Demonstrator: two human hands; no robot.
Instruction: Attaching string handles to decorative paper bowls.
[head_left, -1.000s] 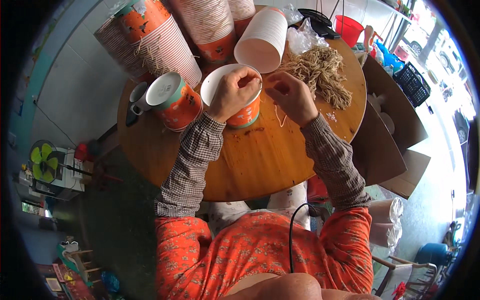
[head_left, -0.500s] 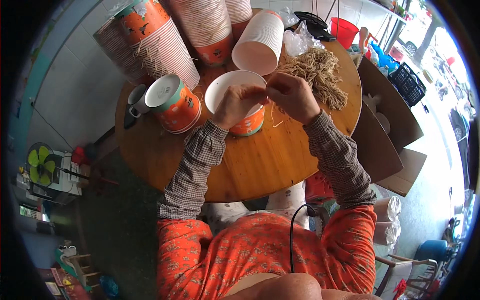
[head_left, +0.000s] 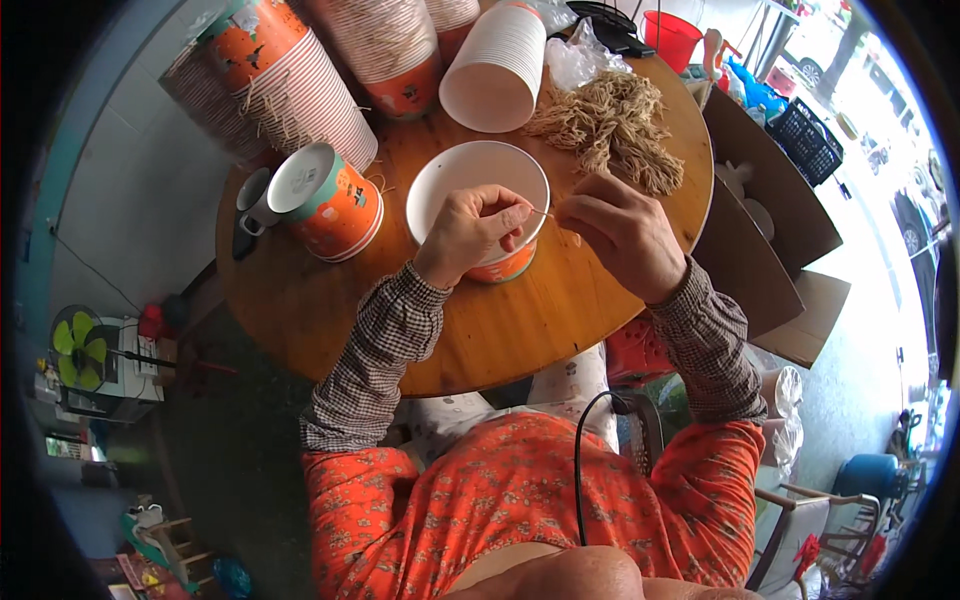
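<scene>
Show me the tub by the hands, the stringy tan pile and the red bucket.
Tub [head_left: 472,168]: head view, white inside.
Stringy tan pile [head_left: 615,128]: head view, its middle.
Red bucket [head_left: 672,46]: head view, its side.

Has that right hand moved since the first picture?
Yes. Judged against the pile of tan strands, the right hand has moved rightward and lower in the picture.

Can't read any words or numbers — only see small, faint marks [head_left: 303,178] on the bottom of the upside-down tub [head_left: 328,208], too tiny to make out.
</scene>
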